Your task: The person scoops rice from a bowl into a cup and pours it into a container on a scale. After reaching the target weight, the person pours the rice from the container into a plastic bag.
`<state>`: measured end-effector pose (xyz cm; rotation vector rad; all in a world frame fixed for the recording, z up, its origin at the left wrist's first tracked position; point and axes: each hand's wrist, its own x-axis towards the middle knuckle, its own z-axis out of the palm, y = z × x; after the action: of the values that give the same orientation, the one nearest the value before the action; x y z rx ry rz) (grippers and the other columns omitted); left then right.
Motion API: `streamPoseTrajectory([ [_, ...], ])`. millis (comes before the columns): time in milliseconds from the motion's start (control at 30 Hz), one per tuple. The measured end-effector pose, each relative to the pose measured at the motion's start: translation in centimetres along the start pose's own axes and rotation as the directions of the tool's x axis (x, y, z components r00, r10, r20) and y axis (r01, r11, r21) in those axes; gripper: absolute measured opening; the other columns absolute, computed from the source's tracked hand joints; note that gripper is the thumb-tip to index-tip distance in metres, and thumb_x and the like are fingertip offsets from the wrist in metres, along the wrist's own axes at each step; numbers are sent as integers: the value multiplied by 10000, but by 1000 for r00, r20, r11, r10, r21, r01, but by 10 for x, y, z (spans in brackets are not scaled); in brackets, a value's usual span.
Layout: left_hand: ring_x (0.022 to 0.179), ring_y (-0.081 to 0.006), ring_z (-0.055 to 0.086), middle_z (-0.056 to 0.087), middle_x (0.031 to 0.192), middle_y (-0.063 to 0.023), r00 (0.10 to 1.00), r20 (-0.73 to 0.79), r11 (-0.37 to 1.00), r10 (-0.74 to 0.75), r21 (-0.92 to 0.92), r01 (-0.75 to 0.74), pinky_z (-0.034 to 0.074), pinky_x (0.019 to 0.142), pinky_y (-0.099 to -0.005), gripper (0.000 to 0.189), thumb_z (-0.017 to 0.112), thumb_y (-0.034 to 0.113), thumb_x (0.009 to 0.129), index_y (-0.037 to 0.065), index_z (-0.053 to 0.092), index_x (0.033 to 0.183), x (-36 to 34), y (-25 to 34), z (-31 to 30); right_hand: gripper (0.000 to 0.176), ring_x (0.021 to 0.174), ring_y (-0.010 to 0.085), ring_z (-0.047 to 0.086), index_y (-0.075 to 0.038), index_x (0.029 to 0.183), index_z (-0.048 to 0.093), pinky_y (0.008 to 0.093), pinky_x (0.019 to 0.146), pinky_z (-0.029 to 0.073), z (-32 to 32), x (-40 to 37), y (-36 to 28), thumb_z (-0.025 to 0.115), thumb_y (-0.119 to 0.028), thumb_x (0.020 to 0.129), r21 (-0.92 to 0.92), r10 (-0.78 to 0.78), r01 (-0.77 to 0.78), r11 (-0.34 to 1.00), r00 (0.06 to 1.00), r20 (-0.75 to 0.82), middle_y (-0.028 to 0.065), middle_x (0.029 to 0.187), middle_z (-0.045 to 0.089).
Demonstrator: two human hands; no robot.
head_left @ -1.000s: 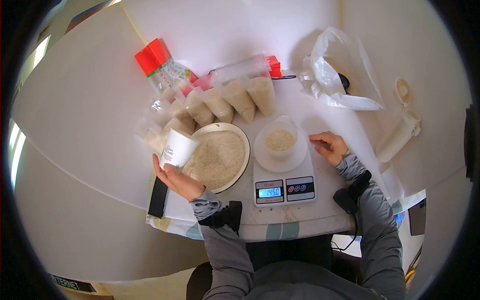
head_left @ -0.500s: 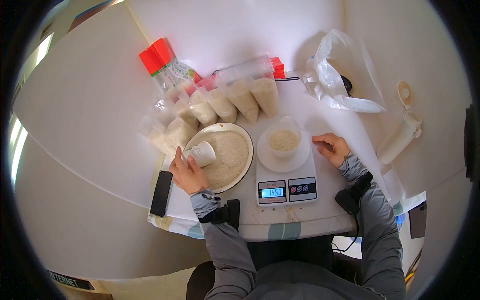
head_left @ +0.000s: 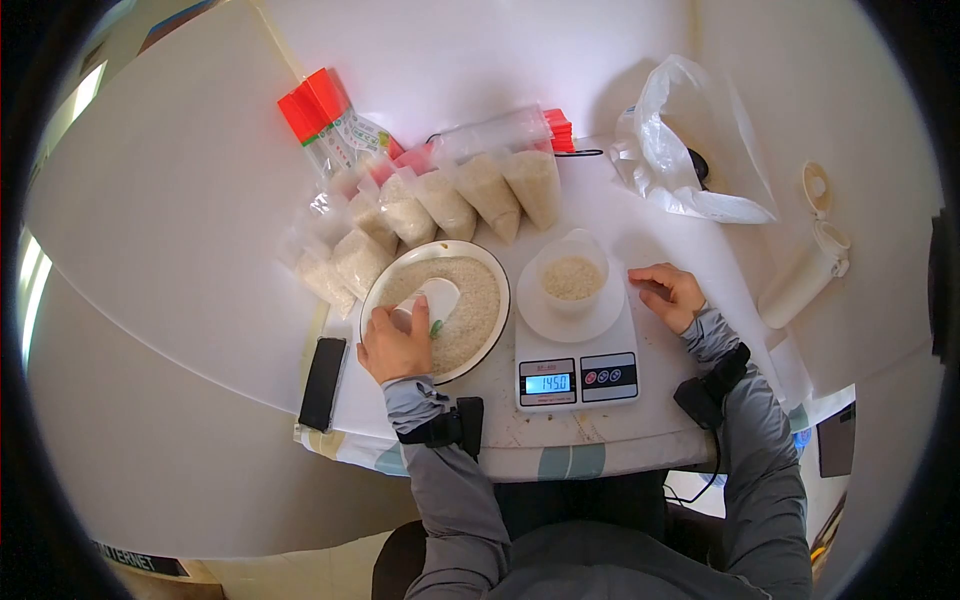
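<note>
My left hand [head_left: 397, 347] is closed around a white paper cup [head_left: 440, 296], which lies tilted in the loose rice [head_left: 474, 295] of a round white bowl [head_left: 440, 249] with a dark rim. To its right stands a white digital kitchen scale [head_left: 626, 345], its lit display [head_left: 547, 384] reading about 145.0. On the scale a white plate [head_left: 543, 322] carries a small translucent cup [head_left: 573, 307] holding rice. My right hand [head_left: 672, 298] rests on the table just right of the scale, fingers loosely bent, thumb apart from the forefinger, holding nothing.
Behind the bowl stand several clear bags of rice [head_left: 440, 203]. Red-topped plastic packaging [head_left: 325, 108] leans at the back left. A black phone [head_left: 322, 384] lies left of the bowl. At the right are a white plastic bag [head_left: 655, 150] and a cream bottle [head_left: 800, 275] with its lid open.
My left hand has moved right and over the bowl, turning the cup so that it sits lower in the rice. The right hand and the scale reading stay the same.
</note>
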<state>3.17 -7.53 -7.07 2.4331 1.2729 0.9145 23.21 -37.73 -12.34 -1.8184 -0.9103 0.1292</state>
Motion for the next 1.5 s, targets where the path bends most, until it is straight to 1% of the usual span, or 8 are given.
streamPoseTrajectory([
  [100, 908, -331, 581, 635, 889, -180, 998, 64, 995, 0, 104, -7, 303, 930, -472, 583, 584, 558, 713, 45, 556, 989, -3, 7, -4, 305, 869, 230, 571, -18, 1071, 589, 288, 790, 465, 0, 1, 1, 540, 3, 770, 3, -10, 10, 1000, 1000, 1, 140, 971, 572],
  [200, 883, -340, 597, 643, 852, -189, 990, 142, 999, 3, 35, -8, 304, 931, -437, 626, 594, 570, 687, 32, 551, 1005, -6, 13, -4, 305, 863, 236, 571, -16, 1067, 590, 290, 789, 465, 0, 1, 2, 542, -3, 766, -22, -35, 35, 999, 999, -2, 142, 956, 574],
  [500, 859, -368, 615, 630, 907, -235, 962, 262, 996, 81, 9, -86, 464, 774, -401, 675, 599, 543, 707, 0, 528, 1104, -10, 22, -9, 304, 838, 239, 571, -13, 1059, 590, 293, 773, 469, 0, 1, 2, 539, -8, 759, -29, -48, 48, 998, 999, -5, 142, 930, 580],
  [600, 892, -360, 609, 621, 935, -246, 956, 278, 996, 90, -14, -90, 449, 806, -409, 694, 602, 534, 709, -1, 521, 1142, -11, 23, -9, 310, 844, 237, 572, -11, 1062, 588, 292, 777, 469, 0, 1, 0, 539, -5, 756, -40, -31, 31, 999, 1000, 0, 142, 938, 577],
  [933, 927, -384, 541, 594, 979, -211, 958, 257, 992, 126, -27, -123, 416, 839, -432, 649, 644, 388, 671, 64, 501, 1215, -10, 15, 1, 316, 838, 237, 569, -8, 1067, 585, 288, 775, 464, 0, 1, 0, 545, -3, 754, -23, -39, 39, 999, 999, -6, 142, 936, 574],
  [1133, 1010, -347, 454, 514, 1074, -156, 966, 94, 965, 239, 87, -247, 383, 866, -431, 608, 632, 265, 629, 99, 515, 1202, -13, 11, 8, 311, 823, 232, 566, -22, 1065, 593, 283, 757, 459, -1, 1, -3, 551, -12, 757, -46, -18, 18, 999, 1000, -1, 138, 928, 577],
  [1400, 995, -369, 435, 488, 1055, -213, 945, 26, 945, 327, -22, -327, 365, 886, -414, 598, 596, 31, 588, -4, 497, 1177, -13, 9, 11, 312, 828, 232, 570, -26, 1066, 593, 289, 761, 464, 0, 1, 0, 551, -13, 757, -29, -33, 33, 999, 999, -7, 140, 933, 576],
  [1500, 981, -370, 436, 487, 1043, -212, 943, 16, 943, 332, -30, -331, 365, 882, -417, 606, 594, 18, 584, -3, 495, 1182, -14, 8, 11, 312, 836, 233, 572, -25, 1065, 594, 291, 765, 466, 0, 0, -1, 548, -11, 757, -33, -27, 27, 999, 1000, 1, 140, 938, 575],
])
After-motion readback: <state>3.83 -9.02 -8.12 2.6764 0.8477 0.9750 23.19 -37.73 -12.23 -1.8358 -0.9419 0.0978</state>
